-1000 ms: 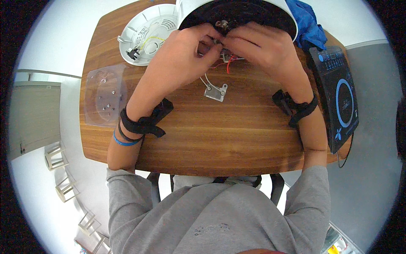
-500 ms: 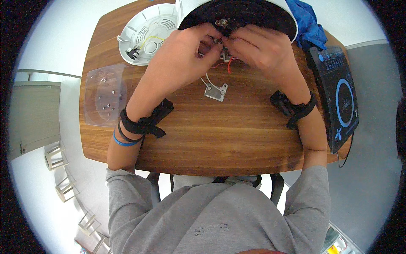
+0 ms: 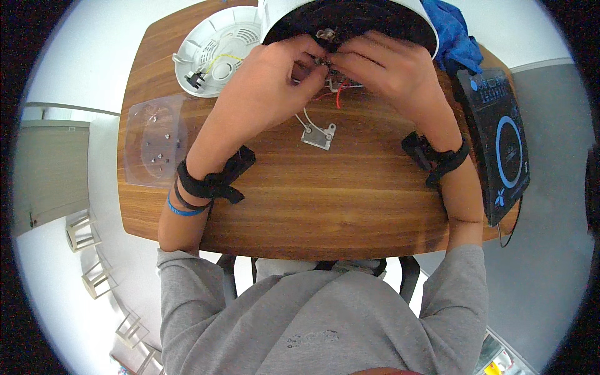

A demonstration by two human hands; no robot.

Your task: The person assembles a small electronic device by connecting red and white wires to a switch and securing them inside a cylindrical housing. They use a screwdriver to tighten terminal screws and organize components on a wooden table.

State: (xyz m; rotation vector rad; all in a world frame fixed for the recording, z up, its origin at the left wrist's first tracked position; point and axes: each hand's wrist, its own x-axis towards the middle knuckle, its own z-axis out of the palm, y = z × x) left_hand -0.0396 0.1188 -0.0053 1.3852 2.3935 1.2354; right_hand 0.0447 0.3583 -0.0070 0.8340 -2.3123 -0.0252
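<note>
A white round appliance housing (image 3: 430, 28) with a dark inside lies on its side at the far edge of the table. At its opening, my left hand (image 3: 272, 78) pinches a small dark metallic part (image 3: 321, 61) between thumb and fingers. My right hand (image 3: 390, 65) meets it from the other side, its fingers closed at the same spot; what they grip is hidden. A small metal fitting (image 3: 325, 34) shows inside the housing above my fingertips. Below my hands run red wires (image 3: 339, 97) and white wires, the latter leading to a flat metal plate (image 3: 317, 136) on the table.
A white vented cover (image 3: 187, 53) with a yellow wire and black socket lies far left. Several small screws rest on a clear plastic sheet (image 3: 153, 140). At the right edge stand a black induction cooker (image 3: 497, 144) and a blue cloth (image 3: 455, 37). The wooden table (image 3: 325, 206) spans between.
My right hand has shifted slightly, its fingers adjusting at the small part. The housing has moved a touch to the left. My left hand keeps its pinch.
</note>
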